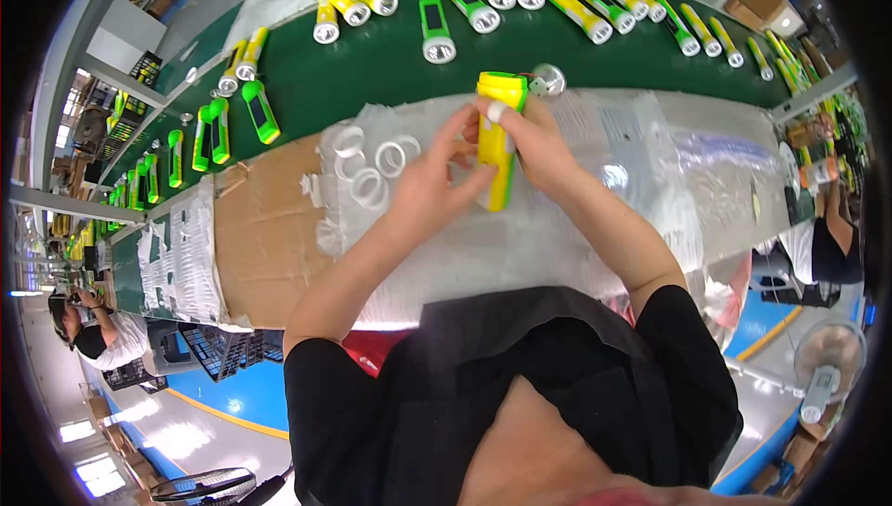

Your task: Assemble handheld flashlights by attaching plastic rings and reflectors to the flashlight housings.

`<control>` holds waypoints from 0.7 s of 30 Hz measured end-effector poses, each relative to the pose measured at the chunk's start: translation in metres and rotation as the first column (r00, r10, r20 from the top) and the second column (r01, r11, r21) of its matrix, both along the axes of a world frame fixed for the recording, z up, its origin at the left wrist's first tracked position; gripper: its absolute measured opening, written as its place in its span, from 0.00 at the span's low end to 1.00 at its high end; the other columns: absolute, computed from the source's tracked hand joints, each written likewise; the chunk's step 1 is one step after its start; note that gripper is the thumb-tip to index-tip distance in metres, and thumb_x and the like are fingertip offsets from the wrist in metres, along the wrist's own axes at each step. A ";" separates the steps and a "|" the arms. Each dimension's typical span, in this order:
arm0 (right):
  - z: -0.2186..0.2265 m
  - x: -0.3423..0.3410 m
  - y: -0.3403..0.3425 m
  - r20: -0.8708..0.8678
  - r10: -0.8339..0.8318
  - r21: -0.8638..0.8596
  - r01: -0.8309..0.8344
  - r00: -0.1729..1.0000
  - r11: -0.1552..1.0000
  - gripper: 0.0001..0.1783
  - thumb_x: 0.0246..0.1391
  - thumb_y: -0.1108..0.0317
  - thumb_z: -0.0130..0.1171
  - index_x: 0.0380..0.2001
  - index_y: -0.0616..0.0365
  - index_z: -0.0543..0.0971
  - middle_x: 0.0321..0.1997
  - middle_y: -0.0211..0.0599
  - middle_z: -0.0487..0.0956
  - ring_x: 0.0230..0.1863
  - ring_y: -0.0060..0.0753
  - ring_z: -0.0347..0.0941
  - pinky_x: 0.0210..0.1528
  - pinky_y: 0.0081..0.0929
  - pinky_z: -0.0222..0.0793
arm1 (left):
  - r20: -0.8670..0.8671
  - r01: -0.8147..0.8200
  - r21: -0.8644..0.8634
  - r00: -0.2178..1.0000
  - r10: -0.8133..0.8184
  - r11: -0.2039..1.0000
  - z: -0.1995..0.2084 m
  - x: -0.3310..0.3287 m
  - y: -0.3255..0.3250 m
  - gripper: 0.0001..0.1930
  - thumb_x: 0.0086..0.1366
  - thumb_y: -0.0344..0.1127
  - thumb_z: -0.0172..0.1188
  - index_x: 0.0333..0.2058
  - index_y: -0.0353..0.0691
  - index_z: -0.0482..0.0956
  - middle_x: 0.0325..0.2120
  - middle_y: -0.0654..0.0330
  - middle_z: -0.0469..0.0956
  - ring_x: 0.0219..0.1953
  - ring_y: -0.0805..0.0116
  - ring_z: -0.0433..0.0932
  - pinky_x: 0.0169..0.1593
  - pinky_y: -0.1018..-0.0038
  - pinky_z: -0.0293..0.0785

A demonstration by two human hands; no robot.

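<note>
My right hand (544,148) is closed around the upper part of a yellow-and-green flashlight (499,157), its thumb, banded in white, lying across the smooth yellow front. My left hand (432,176) is half curled at the flashlight's left side, with a gap under the palm and the thumb tip against the lower body; whether those fingers grip or only steady it, I cannot tell. My hands are close together with the flashlight between them, in front of my chest and over the near part of the bench, standing nearly upright in my view. Just beside its top end, to the right, is a round, shiny, clear-and-silver lamp head (549,80), with what looks like a thin dark red wire (528,75) between the two. Below my hands, wrinkled translucent plastic sheeting (548,255) covers the bench, and to my left thin white rings (369,174) lie loosely grouped on it, some overlapping. Farther left comes a flat, creased brown cardboard sheet (269,236). Beyond the sheeting's far edge runs a smooth dark green surface (362,69), bearing slender yellow and green flashlights (576,13) well apart from my fingers. There is open room to the right of my right hand, over the sheeting, and ahead on the green before the flashlights.
</note>
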State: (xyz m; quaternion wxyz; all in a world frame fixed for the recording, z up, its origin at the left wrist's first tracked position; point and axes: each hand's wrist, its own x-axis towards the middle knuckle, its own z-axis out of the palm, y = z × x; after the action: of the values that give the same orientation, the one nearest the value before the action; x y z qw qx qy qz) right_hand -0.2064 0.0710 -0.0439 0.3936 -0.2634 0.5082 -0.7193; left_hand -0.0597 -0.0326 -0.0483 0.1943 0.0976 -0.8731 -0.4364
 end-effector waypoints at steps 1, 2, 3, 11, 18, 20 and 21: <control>-0.002 0.008 0.020 0.017 -0.013 -0.026 0.013 1.000 1.000 0.20 0.56 0.60 0.59 0.48 0.61 0.72 0.36 0.38 0.77 0.36 0.31 0.75 0.41 0.30 0.70 | -0.034 -0.061 0.093 0.997 0.064 0.994 -0.010 0.002 0.005 0.36 0.59 0.39 0.68 0.62 0.41 0.61 0.34 0.57 0.82 0.33 0.70 0.81 0.33 0.75 0.74; -0.001 0.016 0.038 0.033 -0.027 -0.059 0.029 0.999 0.998 0.22 0.55 0.60 0.59 0.49 0.61 0.70 0.35 0.38 0.77 0.35 0.32 0.74 0.40 0.30 0.69 | -0.026 -0.096 0.136 0.995 0.100 0.986 -0.012 0.000 0.004 0.33 0.60 0.39 0.67 0.61 0.40 0.62 0.33 0.58 0.82 0.33 0.72 0.81 0.35 0.76 0.75; 0.000 0.022 0.054 0.042 0.009 -0.066 -0.006 0.999 0.998 0.23 0.52 0.60 0.58 0.49 0.60 0.69 0.33 0.39 0.76 0.33 0.31 0.73 0.38 0.29 0.68 | -0.012 -0.142 0.178 0.989 0.146 0.974 -0.015 -0.003 0.001 0.31 0.61 0.38 0.67 0.59 0.39 0.64 0.32 0.58 0.82 0.33 0.73 0.80 0.36 0.78 0.75; 0.003 0.074 0.123 -0.014 0.370 -0.012 -0.370 0.929 0.929 0.39 0.46 0.30 0.62 0.43 0.56 0.69 0.30 0.40 0.76 0.27 0.31 0.74 0.31 0.28 0.70 | -0.306 0.389 0.623 0.920 -0.246 0.678 0.003 -0.019 0.068 0.26 0.73 0.50 0.47 0.57 0.35 0.69 0.46 0.52 0.78 0.47 0.66 0.77 0.43 0.72 0.72; -0.006 0.080 0.137 -0.076 0.281 0.037 -0.279 0.957 0.959 0.30 0.59 0.51 0.58 0.55 0.59 0.65 0.42 0.41 0.76 0.41 0.34 0.77 0.44 0.31 0.72 | -0.321 0.406 0.103 0.878 -0.356 0.908 0.030 0.006 0.069 0.19 0.60 0.28 0.59 0.52 0.41 0.77 0.42 0.61 0.81 0.39 0.74 0.80 0.37 0.77 0.75; -0.014 0.085 0.136 -0.057 0.272 0.025 -0.271 0.961 0.962 0.32 0.60 0.53 0.58 0.59 0.58 0.60 0.44 0.40 0.76 0.41 0.33 0.77 0.43 0.31 0.73 | -0.224 0.508 -0.314 0.782 -0.582 0.802 0.039 0.006 0.078 0.33 0.65 0.65 0.47 0.55 0.44 0.75 0.50 0.57 0.79 0.55 0.55 0.75 0.57 0.59 0.69; -0.016 0.088 0.137 -0.049 0.270 0.026 -0.269 0.962 0.963 0.32 0.60 0.53 0.58 0.59 0.58 0.60 0.44 0.40 0.76 0.41 0.33 0.77 0.43 0.31 0.73 | -0.140 0.559 -0.303 0.775 -0.617 0.772 0.034 0.008 0.076 0.40 0.60 0.72 0.42 0.56 0.44 0.74 0.51 0.55 0.77 0.58 0.51 0.72 0.60 0.56 0.65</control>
State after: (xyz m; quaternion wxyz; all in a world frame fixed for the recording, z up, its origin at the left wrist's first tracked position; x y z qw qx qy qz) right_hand -0.1188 0.2081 -0.0597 0.4767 -0.3451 0.4847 -0.6471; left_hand -0.0519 0.0433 -0.0139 0.1577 -0.2583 -0.8771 -0.3729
